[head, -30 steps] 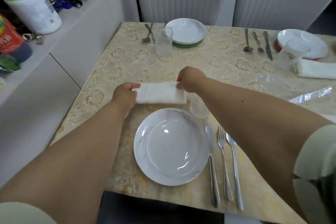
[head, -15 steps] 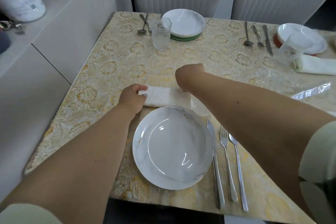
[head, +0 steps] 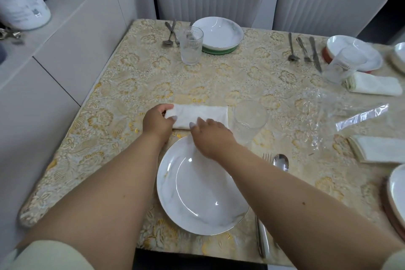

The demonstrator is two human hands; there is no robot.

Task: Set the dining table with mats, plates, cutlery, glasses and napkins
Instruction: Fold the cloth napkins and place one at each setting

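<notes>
The head view looks down on a counter (head: 135, 85) covered in a cream and gold floral cloth, and the round white marbled plate (head: 197, 193) nearest the person serves as the landmark. Just beyond that plate's far rim lies a folded white cloth napkin (head: 203, 113), long side running parallel to the rim, probably so it sits square to the setting. The left hand (head: 156, 121) pinches the napkin's left end between thumb and curled fingers, apparently to anchor it. The right hand (head: 210, 136) lies over the napkin's near edge with fingers fairly straight and spread, pressing rather than gripping, which looks like smoothing the fold flat. To the right of the napkin, beyond the plate's far right rim, stands 1 clear drinking glass (head: 249, 120), close beside the cloth. Right of the plate lie a steel fork (head: 267, 156) and steel spoon (head: 280, 161), mostly hidden by the right forearm. Further right of the plate sits a crumpled clear plastic bag (head: 341, 114), and well beyond the plate 2 other settings are laid.
</notes>
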